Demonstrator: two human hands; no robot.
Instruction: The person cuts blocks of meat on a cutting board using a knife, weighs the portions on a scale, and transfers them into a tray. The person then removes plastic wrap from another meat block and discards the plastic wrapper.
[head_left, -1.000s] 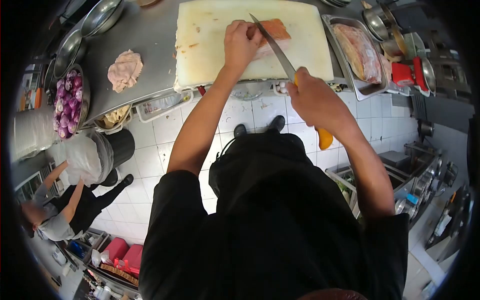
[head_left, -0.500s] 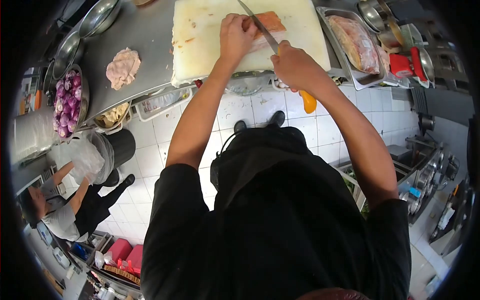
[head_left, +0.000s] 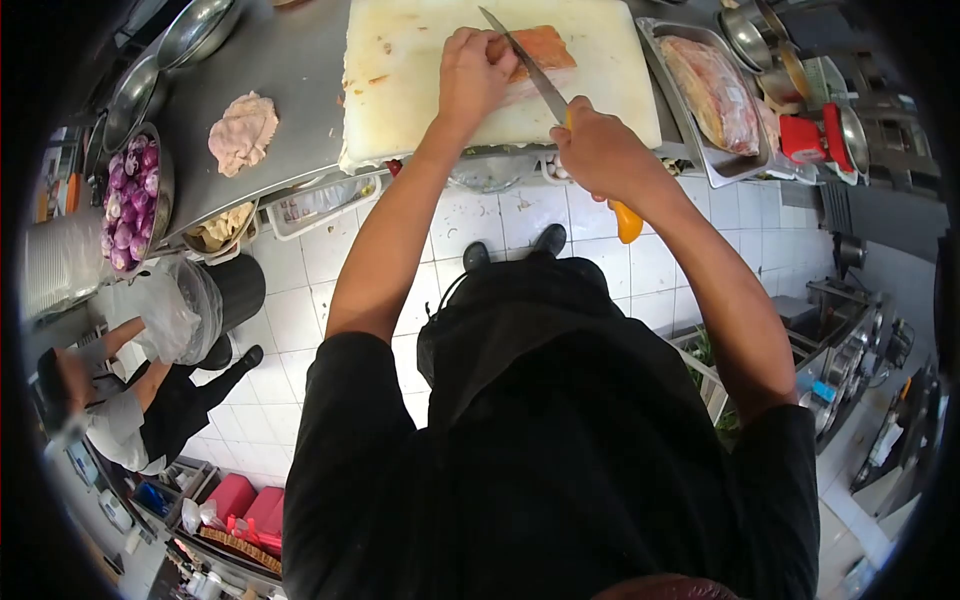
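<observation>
Two bare hands in play at the head of the worktop [head_left: 300,75], and here's how it stands from the head camera! The right hand [head_left: 603,150] has its fingers wrapped closed around the knife [head_left: 539,77], the yellow end of the handle poking out below the fist. The blade slants up and to the left, tip at the far end, lying across the salmon-coloured piece [head_left: 546,47] close beside the other hand's knuckles; whether the edge is into the flesh, you cannot tell from up here. Over to the left hand [head_left: 473,82]: fingers bent and bunched at the left end of that piece, touching it, though pinching or merely pressing, there's no telling. The piece itself sits on the white cutting board [head_left: 605,112], orange side up, with a pale strip along its near edge and small orange scraps off to the left.

Out on the left of the worktop, a lump of pale raw meat [head_left: 242,133], and beyond it a bowl of purple onions [head_left: 130,205]. To the right of the board, a metal tray [head_left: 737,175] carries a big wrapped cut of meat [head_left: 706,92]. And down on the left flank, another person [head_left: 115,425] handles a clear plastic bag [head_left: 185,318] by a black bin [head_left: 241,290]!
</observation>
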